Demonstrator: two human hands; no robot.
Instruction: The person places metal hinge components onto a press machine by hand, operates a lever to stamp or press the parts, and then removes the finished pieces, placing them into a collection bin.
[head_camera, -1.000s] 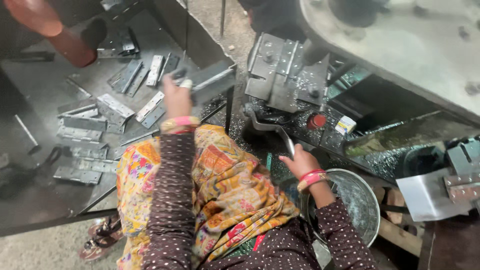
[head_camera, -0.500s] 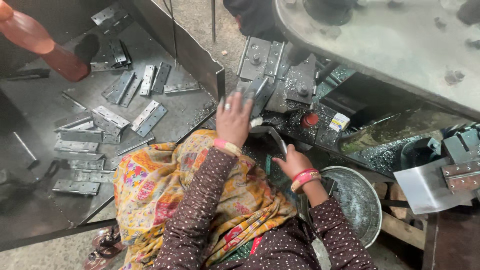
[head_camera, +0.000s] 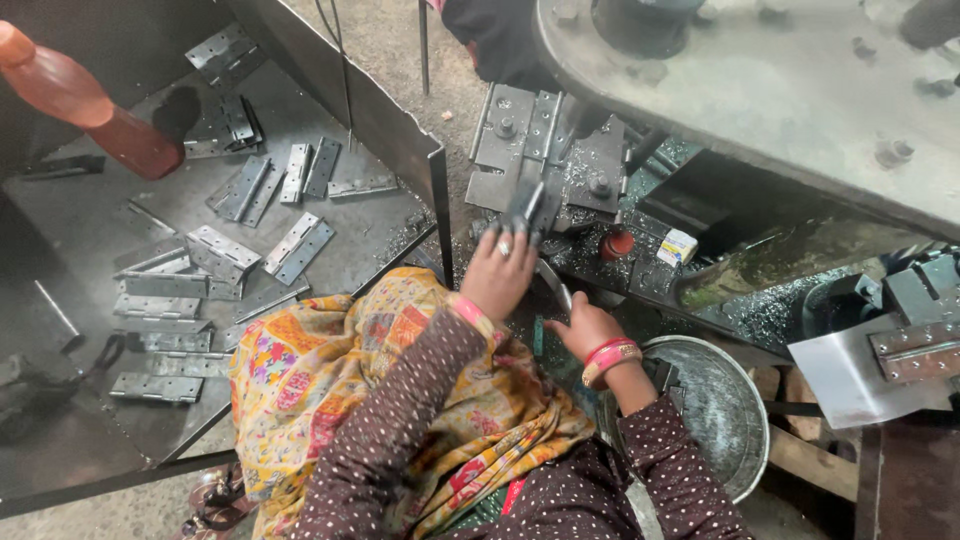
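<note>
My left hand (head_camera: 498, 272) grips a grey metal hinge (head_camera: 527, 207) and holds it against the steel die block (head_camera: 548, 150) of a press machine. My right hand (head_camera: 583, 325) rests just below and to the right, its fingers curled around a thin curved metal lever (head_camera: 553, 283). Both wrists carry pink and red bangles. A yellow patterned cloth (head_camera: 330, 390) covers my lap beneath both arms.
A dark metal tray (head_camera: 395, 150) at the left holds several loose hinges (head_camera: 298, 245) and a red-brown handle (head_camera: 80, 110). A round metal bowl (head_camera: 725, 420) sits by my right elbow. The machine's big grey arm (head_camera: 760, 90) overhangs at the upper right. Another hinge (head_camera: 915, 350) lies at the far right.
My left hand left the tray with a hinge, swung right and now holds it at the die block. My right hand barely moved.
</note>
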